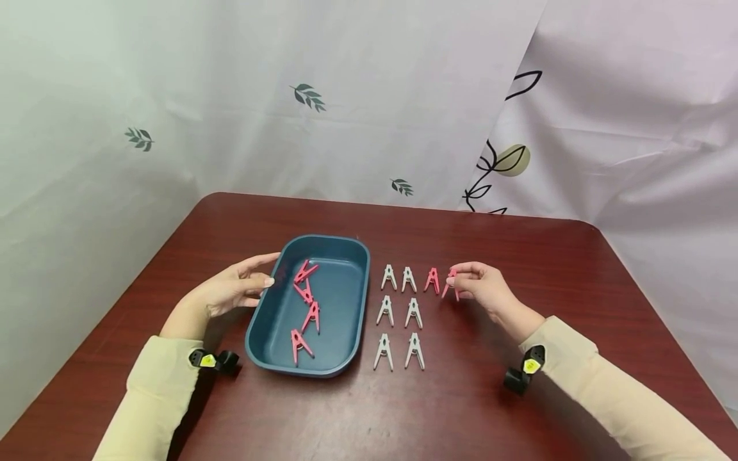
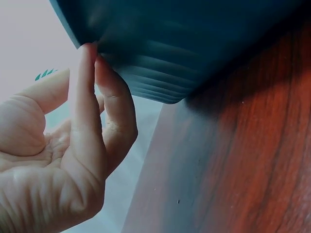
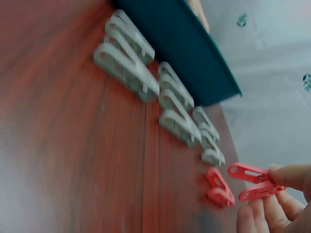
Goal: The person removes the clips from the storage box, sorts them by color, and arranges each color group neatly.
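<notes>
My right hand (image 1: 483, 288) pinches a red clothespin (image 3: 256, 180) by its gripping end, thumb on one side and fingers on the other. Just left of it, another red clothespin (image 1: 432, 280) lies on the table, ending the far row. At the left, the fingers and thumb of my left hand (image 1: 235, 286) hold the rim of a blue rectangular tray (image 1: 359, 320). Inside the tray lie several red clothespins (image 1: 311, 317), strung along its left half. In the left wrist view, the left fingertips meet the tray's rim from outside.
Several grey clothespins (image 1: 412, 312) stand in two columns of three between the tray and my right hand. All rest on a dark red wooden table (image 1: 461, 410). A pale curtain with leaf prints (image 1: 357, 141) hangs behind its far edge.
</notes>
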`<state>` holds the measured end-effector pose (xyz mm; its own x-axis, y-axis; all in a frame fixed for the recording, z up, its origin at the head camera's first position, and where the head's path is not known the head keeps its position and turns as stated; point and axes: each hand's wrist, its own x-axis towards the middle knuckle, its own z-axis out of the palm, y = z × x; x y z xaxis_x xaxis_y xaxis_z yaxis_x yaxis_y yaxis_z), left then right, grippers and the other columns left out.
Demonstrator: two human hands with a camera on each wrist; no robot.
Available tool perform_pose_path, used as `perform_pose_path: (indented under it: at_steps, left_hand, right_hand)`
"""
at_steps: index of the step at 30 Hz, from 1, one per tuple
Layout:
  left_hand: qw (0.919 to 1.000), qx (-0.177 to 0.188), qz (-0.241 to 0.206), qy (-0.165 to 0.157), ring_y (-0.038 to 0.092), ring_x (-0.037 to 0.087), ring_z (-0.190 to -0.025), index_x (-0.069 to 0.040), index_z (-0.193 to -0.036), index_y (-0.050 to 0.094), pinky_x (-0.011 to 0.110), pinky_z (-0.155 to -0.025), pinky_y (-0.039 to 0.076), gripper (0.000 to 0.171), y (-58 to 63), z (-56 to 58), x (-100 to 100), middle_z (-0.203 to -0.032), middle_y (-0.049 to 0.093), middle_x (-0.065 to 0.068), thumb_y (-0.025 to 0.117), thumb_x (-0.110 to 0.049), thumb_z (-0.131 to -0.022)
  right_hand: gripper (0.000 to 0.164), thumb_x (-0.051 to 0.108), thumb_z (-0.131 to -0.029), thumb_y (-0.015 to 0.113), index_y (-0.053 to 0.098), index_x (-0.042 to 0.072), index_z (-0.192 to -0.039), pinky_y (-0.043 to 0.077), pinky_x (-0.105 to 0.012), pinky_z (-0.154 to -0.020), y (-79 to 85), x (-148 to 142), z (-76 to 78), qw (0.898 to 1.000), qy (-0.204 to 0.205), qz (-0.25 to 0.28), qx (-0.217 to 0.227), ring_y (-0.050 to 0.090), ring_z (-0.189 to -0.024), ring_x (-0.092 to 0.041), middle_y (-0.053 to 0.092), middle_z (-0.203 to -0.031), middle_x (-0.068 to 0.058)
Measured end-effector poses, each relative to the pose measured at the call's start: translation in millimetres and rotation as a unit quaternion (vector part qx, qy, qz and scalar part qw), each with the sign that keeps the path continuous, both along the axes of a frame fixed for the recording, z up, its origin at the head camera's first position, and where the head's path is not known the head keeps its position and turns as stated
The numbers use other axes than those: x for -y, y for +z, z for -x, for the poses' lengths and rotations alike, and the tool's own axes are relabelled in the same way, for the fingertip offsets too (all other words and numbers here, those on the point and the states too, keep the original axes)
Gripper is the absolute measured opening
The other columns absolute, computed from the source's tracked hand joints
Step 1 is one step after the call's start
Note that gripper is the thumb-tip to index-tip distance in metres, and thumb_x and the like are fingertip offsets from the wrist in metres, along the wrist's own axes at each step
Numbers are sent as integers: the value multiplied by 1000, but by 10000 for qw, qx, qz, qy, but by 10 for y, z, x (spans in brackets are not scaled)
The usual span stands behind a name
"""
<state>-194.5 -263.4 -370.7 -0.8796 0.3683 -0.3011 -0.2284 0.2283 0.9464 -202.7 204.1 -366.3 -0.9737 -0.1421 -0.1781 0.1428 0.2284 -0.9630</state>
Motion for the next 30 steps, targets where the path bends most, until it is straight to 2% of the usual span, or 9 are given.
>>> perform_pose_path:
  at_steps: [7, 13, 22, 30]
  left_hand:
    - [9999, -16, 157, 9, 68, 18, -95, -13, -152, 19, 43, -82, 56, 71, 9, -4, 1, -105, 68, 2, 60, -19, -94]
    - [9998, -48, 160, -59, 68, 17, -95, -12, -152, 18, 42, -82, 56, 72, 29, -5, -4, -108, 67, 3, 60, -19, -94]
    - [9998, -10, 212, -27, 67, 19, -97, -13, -152, 18, 44, -84, 55, 71, 27, -5, -6, -111, 66, 6, 60, -19, -94]
    - [9996, 21, 268, -26, 67, 19, -98, -14, -152, 19, 44, -85, 55, 71, 42, -5, -16, -111, 67, 6, 60, -20, -94]
  right_hand:
    - [39, 6, -85, 69, 54, -13, -115, 55, -21, -65, -80, -135, 135, 9997, -78, -248, 13, 62, -67, -2, 66, -76, 13]
    - [34, 3, -85, 68, 55, -13, -111, 54, -19, -64, -150, -211, 233, 9998, 82, -153, 6, 65, -72, -3, 68, -75, 12]
    - [42, 7, -86, 67, 51, -15, -119, 56, -21, -65, -214, -270, 320, 9978, 209, -529, 338, 63, -68, -4, 66, -76, 9]
    - [43, 5, -87, 67, 51, -19, -118, 56, -21, -62, -233, -269, 385, 9971, 111, -542, 522, 63, -64, -5, 66, -74, 6]
